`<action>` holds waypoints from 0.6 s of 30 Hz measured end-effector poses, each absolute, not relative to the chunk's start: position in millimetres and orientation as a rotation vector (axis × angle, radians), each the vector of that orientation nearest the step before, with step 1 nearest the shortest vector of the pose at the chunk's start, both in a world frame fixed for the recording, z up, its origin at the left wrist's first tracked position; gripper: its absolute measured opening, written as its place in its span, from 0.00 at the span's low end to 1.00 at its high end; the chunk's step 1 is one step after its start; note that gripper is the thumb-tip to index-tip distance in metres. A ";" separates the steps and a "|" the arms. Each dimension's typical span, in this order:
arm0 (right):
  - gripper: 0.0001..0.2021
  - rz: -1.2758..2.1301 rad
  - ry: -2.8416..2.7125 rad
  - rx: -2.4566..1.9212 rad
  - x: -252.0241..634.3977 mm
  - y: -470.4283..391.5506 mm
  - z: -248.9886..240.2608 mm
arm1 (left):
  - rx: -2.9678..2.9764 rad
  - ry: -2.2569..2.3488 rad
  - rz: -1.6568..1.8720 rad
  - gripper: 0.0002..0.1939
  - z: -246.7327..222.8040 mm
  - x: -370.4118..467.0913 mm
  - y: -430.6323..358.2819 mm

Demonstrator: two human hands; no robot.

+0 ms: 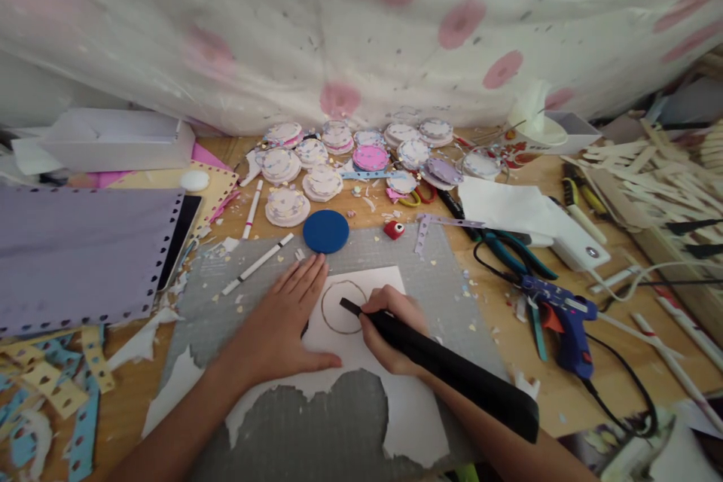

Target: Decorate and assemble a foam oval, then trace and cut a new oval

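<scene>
My left hand [288, 316] lies flat on a torn-edged white sheet [389, 279], thumb spread out and fingertips close to a blue disc [326, 231]. A thin brownish circle [322, 309] is marked on the sheet, just right of those fingers. My right hand [392, 327] is closed around a long black pen-shaped tool [452, 361], thick toward its back end. Its narrow dark tip is over the inside of the circle; whether it touches the sheet I cannot tell. Beneath the sheet is a grey cutting mat [282, 429].
Several round layered paper pieces [287, 206] stand at the back. A blue glue gun [565, 324], pliers [517, 252] and cables lie at right. Purple sheets [79, 256] and paper scraps [84, 422] are on the left. White pens [257, 263] lie beyond my left hand.
</scene>
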State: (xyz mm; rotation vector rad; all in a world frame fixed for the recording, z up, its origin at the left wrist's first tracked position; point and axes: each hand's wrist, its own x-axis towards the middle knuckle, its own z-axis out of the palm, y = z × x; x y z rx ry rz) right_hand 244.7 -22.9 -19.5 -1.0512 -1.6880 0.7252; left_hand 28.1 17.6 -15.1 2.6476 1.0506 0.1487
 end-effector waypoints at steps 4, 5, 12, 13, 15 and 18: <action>0.10 0.724 -1.690 -1.056 244.4 -22.4 -18.7 | 2.646 1.052 0.154 0.61 -15.2 28.0 17.5; 0.10 0.722 -1.690 -1.058 244.5 -22.4 -18.9 | 2.647 1.055 0.156 0.61 -15.3 27.9 17.5; 0.10 0.716 -1.689 -1.055 244.9 -22.1 -21.1 | 2.625 1.045 0.183 0.61 -15.9 28.4 17.4; 0.10 0.718 -1.689 -1.055 245.1 -22.0 -21.4 | 2.625 1.046 0.183 0.61 -15.9 28.6 17.5; 0.10 0.725 -1.691 -1.052 245.4 -21.8 -21.8 | 2.628 1.046 0.185 0.61 -16.0 28.6 17.9; 0.11 0.739 -1.689 -1.047 245.6 -22.0 -21.5 | 2.637 1.044 0.184 0.60 -16.3 28.0 18.2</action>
